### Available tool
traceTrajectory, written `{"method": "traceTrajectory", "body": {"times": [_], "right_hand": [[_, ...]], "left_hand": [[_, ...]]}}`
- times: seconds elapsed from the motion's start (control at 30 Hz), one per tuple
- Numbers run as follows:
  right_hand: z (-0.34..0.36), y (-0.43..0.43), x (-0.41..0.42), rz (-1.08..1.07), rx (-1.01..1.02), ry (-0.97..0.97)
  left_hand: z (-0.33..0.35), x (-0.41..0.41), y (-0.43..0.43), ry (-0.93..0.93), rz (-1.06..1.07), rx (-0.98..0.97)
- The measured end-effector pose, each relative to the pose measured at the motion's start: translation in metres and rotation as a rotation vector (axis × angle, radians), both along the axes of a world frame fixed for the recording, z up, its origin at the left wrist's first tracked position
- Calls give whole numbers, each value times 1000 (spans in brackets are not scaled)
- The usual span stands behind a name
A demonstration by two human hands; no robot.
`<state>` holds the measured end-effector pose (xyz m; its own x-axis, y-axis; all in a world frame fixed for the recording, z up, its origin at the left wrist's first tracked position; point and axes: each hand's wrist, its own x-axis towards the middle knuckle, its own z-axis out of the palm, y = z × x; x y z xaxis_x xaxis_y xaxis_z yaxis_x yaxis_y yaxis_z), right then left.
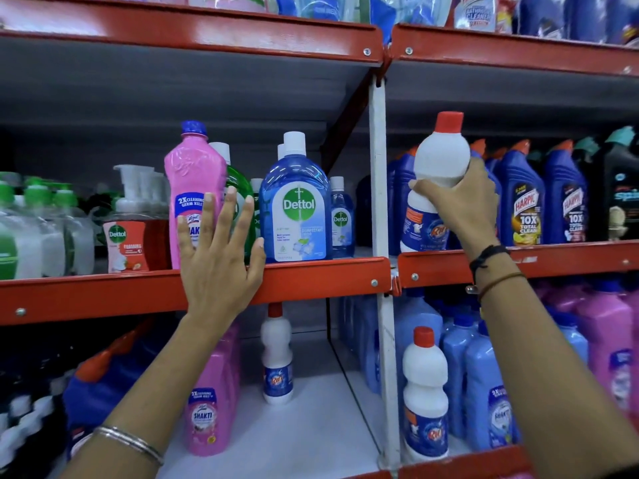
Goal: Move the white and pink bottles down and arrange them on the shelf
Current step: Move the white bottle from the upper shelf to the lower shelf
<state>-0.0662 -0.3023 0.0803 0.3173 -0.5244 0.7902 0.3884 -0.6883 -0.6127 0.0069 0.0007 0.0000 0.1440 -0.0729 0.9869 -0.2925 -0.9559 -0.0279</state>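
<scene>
Your right hand (460,202), right of centre in the frame, has its fingers wrapped around the waist of a white bottle (436,181) with a red cap; the bottle stands upright with its base at the red front edge of the middle shelf (328,276), just right of the white upright post (378,174). Dark blue bottles (522,198) stand in a row behind and to the right of it.

Your left hand (219,250) is in the centre-left of the frame, fingers spread wide and straight, gripping nothing. Its palm lies over the red shelf edge and its fingertips overlap the label of the tall pink bottle (193,181) with a blue cap; you cannot tell whether they touch it. That pink bottle stands upright on the middle shelf, between a red pump dispenser (128,236) on its left and a large blue bottle (297,205) on its right.

On the lower shelf (311,426), in the bottom half of the frame, a second pink bottle (211,409) stands left of centre, a small white bottle (277,357) stands behind it near the middle, and another white bottle (425,395) stands just right of the post, beside pale blue bottles (484,388).
</scene>
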Motion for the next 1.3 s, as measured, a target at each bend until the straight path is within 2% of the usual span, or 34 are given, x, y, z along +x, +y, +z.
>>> {"method": "traceTrajectory", "body": {"times": [0.17, 0.33, 0.53, 0.8, 1.03, 1.3], "right_hand": [[-2, 11, -22, 100, 113, -192], [-9, 28, -45, 274, 183, -266], [-56, 65, -53, 487, 150, -206], [-163, 120, -15, 702, 72, -67], [-238, 155, 23, 596, -52, 172], [-260, 183, 88, 438, 35, 387]], "left_hand": [[-1, 1, 1, -6, -20, 7], [-1, 0, 5, -21, -23, 22], [-1, 0, 19, -20, -21, 77], [-5, 2, 32, -36, -26, 108], [-5, 4, 31, -47, -34, 109], [-6, 4, 31, -65, -45, 109]]}}
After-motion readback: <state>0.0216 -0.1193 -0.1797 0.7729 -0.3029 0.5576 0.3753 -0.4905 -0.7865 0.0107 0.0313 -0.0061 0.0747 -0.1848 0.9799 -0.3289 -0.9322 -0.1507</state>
